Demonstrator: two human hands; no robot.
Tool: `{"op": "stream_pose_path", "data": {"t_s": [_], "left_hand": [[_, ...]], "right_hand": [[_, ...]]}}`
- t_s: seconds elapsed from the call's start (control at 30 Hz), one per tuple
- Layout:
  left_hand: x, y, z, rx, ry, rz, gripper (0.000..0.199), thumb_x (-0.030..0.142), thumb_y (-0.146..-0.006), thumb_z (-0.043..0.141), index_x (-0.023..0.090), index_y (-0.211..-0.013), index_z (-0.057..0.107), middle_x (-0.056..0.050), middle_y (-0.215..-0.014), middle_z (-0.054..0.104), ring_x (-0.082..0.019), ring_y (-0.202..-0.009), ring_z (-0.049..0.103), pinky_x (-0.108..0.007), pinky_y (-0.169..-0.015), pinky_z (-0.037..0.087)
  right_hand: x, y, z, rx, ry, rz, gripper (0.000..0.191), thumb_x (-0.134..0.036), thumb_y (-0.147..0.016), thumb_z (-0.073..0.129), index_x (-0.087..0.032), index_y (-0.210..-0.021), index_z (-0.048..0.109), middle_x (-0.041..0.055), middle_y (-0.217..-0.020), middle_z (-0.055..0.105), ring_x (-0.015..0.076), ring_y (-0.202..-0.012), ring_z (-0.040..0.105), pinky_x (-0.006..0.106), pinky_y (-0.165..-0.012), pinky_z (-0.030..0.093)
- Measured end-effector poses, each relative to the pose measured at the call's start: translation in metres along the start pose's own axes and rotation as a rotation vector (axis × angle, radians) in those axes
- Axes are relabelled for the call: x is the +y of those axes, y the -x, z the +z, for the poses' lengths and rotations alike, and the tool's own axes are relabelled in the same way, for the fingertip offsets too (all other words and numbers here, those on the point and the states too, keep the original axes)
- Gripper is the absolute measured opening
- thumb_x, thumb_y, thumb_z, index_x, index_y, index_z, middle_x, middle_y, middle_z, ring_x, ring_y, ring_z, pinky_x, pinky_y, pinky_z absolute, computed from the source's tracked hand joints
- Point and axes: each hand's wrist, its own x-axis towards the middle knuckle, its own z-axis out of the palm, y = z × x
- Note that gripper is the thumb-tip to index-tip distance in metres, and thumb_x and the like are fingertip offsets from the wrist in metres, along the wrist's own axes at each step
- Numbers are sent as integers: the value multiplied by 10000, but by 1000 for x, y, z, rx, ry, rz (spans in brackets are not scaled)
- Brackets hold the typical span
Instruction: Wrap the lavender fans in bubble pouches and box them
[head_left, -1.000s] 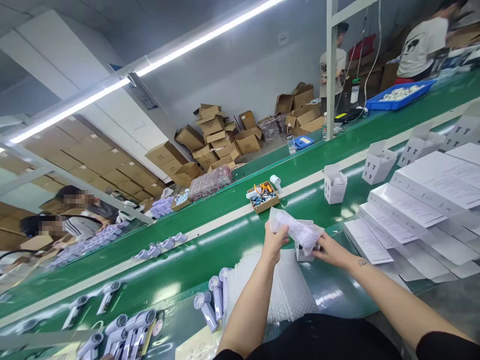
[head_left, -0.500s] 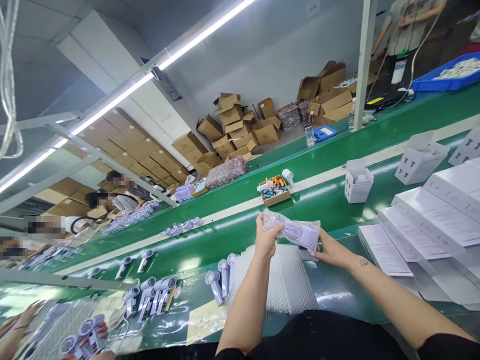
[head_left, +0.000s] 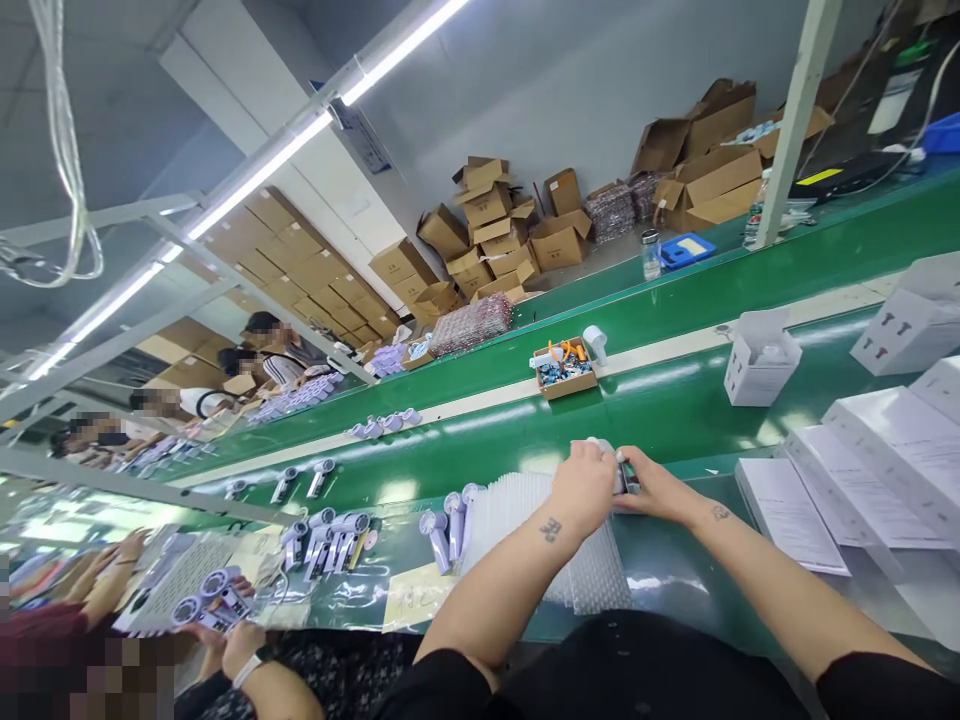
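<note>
Left hand (head_left: 586, 485) shifted nearer right hand (head_left: 658, 486), green belt (head_left: 480, 440) beyond; cartons (head_left: 486, 207) along wall (head_left: 577, 100)

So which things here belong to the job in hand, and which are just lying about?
Apparently in use:
held item, mostly hidden
bubble-wrap bags
handheld fans
upright white box
flat white cartons

Seemingly lying about:
lidded jar
bottle
open cardboard boxes

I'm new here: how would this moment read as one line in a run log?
left hand: at mostly hidden object | right hand: at same object | near left forearm: bubble wrap, purple fans
</note>
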Motion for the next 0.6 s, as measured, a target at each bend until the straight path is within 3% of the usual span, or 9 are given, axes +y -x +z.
{"op": "stream_pose_path", "data": {"t_s": [0.13, 0.2, 0.27, 0.37, 0.43, 0.53, 0.6], "left_hand": [[1, -14, 34, -75, -17, 166, 378, 117, -752, 533, 119, -1129, 507, -173, -950, 568, -297, -934, 531, -429, -823, 434], [-4, -10, 49, -61, -69, 215, 325, 134, -795, 486, 116, -1118, 519, -181, -964, 580, -304, -962, 532, -480, -882, 393], [-7, -4, 56, -56, -120, 220, 252, 112, -813, 446, 121, -1034, 567, -190, -991, 589, -322, -1036, 512, -549, -962, 301], [-2, 5, 46, -20, -91, 228, 242, 117, -825, 460, 144, -1031, 584, -183, -1054, 596, -325, -1148, 460, -605, -1035, 136], [0, 14, 29, 70, -13, 190, 263, 195, -861, 469, 185, -1106, 562, -154, -1096, 598, -298, -1195, 431, -586, -1061, 84], [-21, 38, 5, 241, 107, 15, 252, 277, -886, 458, 226, -1100, 581, -104, -1053, 630, -240, -1134, 488, -492, -1080, 158], [-59, 65, -4, 365, 195, -209, 221, 293, -879, 465, 218, -1009, 626, -83, -978, 652, -210, -1020, 550, -413, -1029, 285]], "right_hand": [[12, 5, -6, 10, -61, -9, 620, -322, -582, 718, -198, -1126, 449, 83, -1106, 551, 257, -1009, 547, 401, -893, 425], [16, 9, -6, 19, -72, 48, 683, -297, -557, 726, -202, -1160, 420, 84, -1107, 566, 264, -991, 562, 407, -875, 434], [14, 9, -6, 19, -51, 98, 628, -243, -590, 677, -196, -1157, 413, 78, -1064, 585, 251, -944, 579, 390, -841, 444], [5, -1, -16, -7, 3, 107, 487, -195, -633, 604, -190, -1093, 445, 55, -972, 598, 221, -861, 586, 349, -785, 451], [2, -15, -37, 24, 53, 122, 478, -228, -625, 649, -201, -1066, 464, 47, -951, 598, 215, -821, 582, 344, -753, 450], [15, -45, -86, 143, 117, 228, 567, -256, -515, 789, -212, -1011, 517, 65, -904, 609, 202, -712, 565, 353, -679, 434], [32, -70, -116, 241, 102, 325, 535, -219, -429, 857, -206, -879, 569, 78, -815, 603, 168, -623, 522, 365, -637, 407]]}}
